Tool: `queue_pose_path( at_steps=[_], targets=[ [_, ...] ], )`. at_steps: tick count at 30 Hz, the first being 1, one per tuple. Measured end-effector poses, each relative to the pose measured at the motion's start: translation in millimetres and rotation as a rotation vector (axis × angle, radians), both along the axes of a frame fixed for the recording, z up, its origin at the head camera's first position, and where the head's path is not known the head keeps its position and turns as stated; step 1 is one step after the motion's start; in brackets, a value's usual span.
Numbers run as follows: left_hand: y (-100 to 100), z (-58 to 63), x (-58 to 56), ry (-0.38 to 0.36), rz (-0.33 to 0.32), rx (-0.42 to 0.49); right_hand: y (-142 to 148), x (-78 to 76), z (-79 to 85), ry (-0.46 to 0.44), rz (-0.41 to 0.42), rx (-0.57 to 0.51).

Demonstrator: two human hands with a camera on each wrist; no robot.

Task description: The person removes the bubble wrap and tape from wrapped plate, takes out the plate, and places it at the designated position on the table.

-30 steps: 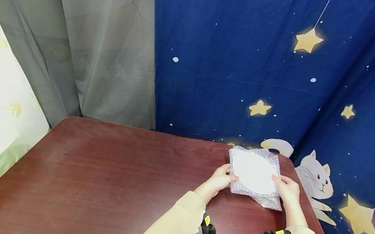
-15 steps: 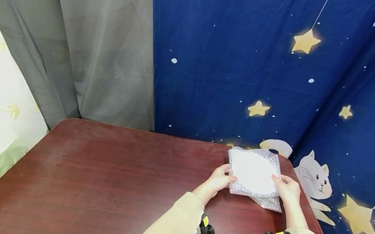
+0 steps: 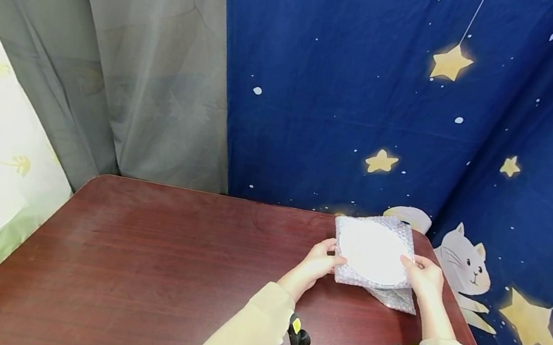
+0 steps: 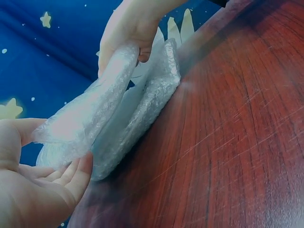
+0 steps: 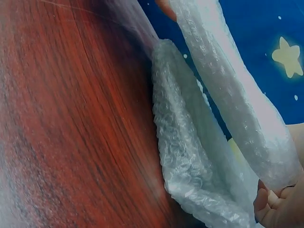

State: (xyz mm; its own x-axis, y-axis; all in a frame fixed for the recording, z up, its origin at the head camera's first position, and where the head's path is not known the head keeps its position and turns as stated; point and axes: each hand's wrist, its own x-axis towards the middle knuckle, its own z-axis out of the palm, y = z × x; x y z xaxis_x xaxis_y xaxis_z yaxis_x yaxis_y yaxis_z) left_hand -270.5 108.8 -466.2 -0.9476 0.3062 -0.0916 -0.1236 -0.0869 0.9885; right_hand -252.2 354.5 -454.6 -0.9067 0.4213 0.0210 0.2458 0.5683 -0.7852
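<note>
Head cam: left hand (image 3: 316, 262) and right hand (image 3: 425, 279) both pinching this bubble-wrapped pack (image 3: 373, 253). More bubble wrap (image 3: 395, 299) pokes out underneath.

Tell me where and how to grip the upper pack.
The upper pack is probably best taken by its left and right edges, the left hand and right hand each from its side, thumbs on top: it is wide and flat, and a gap above the lower pack leaves fingers room.
</note>
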Motion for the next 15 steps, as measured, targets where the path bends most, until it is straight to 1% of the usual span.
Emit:
queue_pose_path(
  at_steps=[11, 15],
  targets=[
    [-14.8, 8.5, 2.3, 0.041, -0.021, 0.008, -14.6, 5.5, 9.4, 0.081, -0.017, 0.03],
    [-23.9, 12.5, 4.7, 0.033, -0.03, -0.002, -20.0, 8.3, 11.3, 0.1, -0.017, 0.041]
  ],
)
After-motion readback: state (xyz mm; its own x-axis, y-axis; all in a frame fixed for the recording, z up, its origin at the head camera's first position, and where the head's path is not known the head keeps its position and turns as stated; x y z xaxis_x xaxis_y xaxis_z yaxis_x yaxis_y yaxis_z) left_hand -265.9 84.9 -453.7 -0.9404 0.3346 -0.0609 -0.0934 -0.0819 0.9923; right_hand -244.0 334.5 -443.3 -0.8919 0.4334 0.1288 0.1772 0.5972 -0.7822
